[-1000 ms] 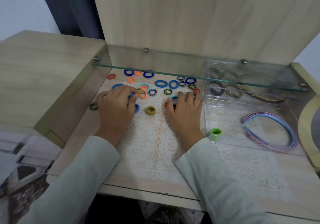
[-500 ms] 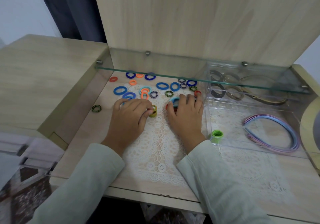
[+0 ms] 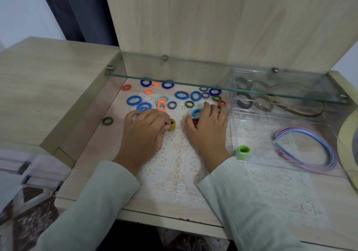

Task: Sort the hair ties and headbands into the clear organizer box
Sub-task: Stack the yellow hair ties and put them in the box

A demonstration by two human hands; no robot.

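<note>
The clear organizer box (image 3: 235, 134) is sitting on the right of the table (image 3: 93, 134), partly under a glass shelf (image 3: 222, 90). Its large front compartment is holding a stack of pastel headbands (image 3: 317, 150) and, in the near left corner, a green stack of hair ties (image 3: 243, 150). The rear compartments are holding dark hair ties (image 3: 244, 101), brownish rings (image 3: 263, 103) and a tan headband (image 3: 298, 107), blurred by the glass.

The left hand (image 3: 144, 132) is curling its fingers around a yellow-green stack of hair ties (image 3: 172, 124), pinching it at the fingertips. The right hand (image 3: 208, 128) is lying palm down with fingers spread, a light blue hair tie (image 3: 195, 113) sitting against its index finger and a red one (image 3: 195, 123) peeking out beneath the thumb; whether it is gripping either, I cannot tell.

Compared with a second ago, the left hand is lying nearer the person and further right, now at the yellow-green stack instead of among the blue and orange ties. The right hand is staying in much the same spot.

Loose hair ties (image 3: 182, 95) in blue, orange, red and striped green are lying scattered across the far part of the table, some on a white lace mat (image 3: 174, 173); one striped tie (image 3: 107, 120) is lying apart at the left. A wooden back panel (image 3: 213, 22) is rising behind, with a dark curtain (image 3: 77, 8) at the upper left.
</note>
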